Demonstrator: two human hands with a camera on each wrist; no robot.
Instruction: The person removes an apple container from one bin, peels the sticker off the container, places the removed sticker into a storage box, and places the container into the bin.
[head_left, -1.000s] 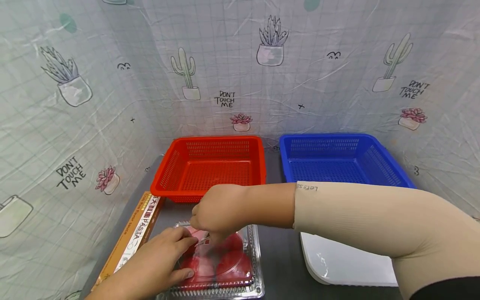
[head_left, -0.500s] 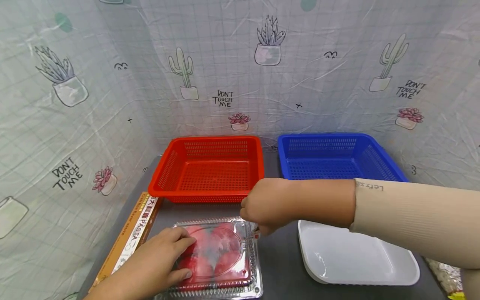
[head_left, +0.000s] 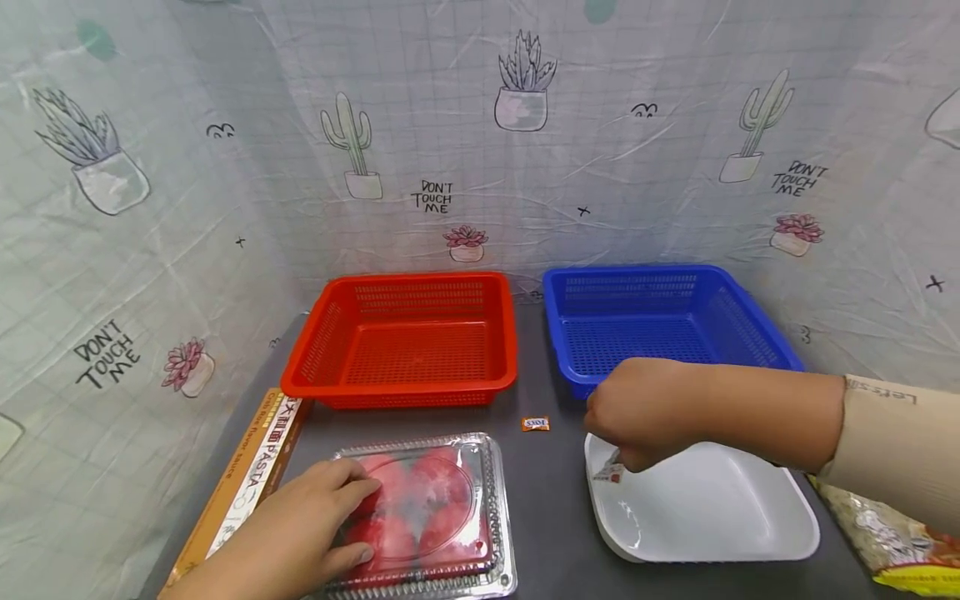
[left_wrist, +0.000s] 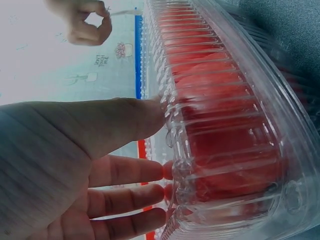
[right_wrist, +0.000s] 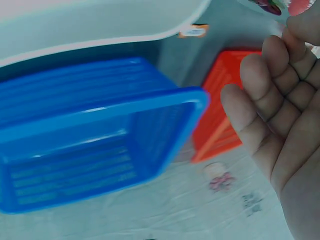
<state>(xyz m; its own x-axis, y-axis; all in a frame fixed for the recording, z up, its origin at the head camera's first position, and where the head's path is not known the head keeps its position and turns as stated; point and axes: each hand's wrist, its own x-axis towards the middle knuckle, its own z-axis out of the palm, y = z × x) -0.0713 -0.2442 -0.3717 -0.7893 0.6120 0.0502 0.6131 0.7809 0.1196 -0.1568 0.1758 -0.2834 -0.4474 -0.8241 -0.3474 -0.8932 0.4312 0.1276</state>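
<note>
My left hand [head_left: 318, 517] rests on the left side of a clear plastic clamshell box [head_left: 501, 500], its fingers and thumb spread on the lid. Inside the box sit several large, round red pieces [left_wrist: 215, 85], blurred by the plastic. Over the left rim of a white tray [head_left: 697, 500], my right hand [head_left: 652, 412] pinches a small, thin, clear strip [head_left: 607, 472] with a red mark. From the left wrist view the strip looks narrow and whitish; its kind does not show. In the right wrist view, the other fingers of that hand curl inward.
A red basket [head_left: 401, 385] and a blue basket [head_left: 558, 333] stand at the back. Between box and baskets lies a small orange packet [head_left: 536, 423]. A long pasta box [head_left: 238, 487] lies left, and a plastic food bag [head_left: 873, 525] lies right of the tray.
My right hand has moved from the box lid rightward to above the tray, carrying the clear strip. The orange packet has come into sight. My left hand has stayed on the box.
</note>
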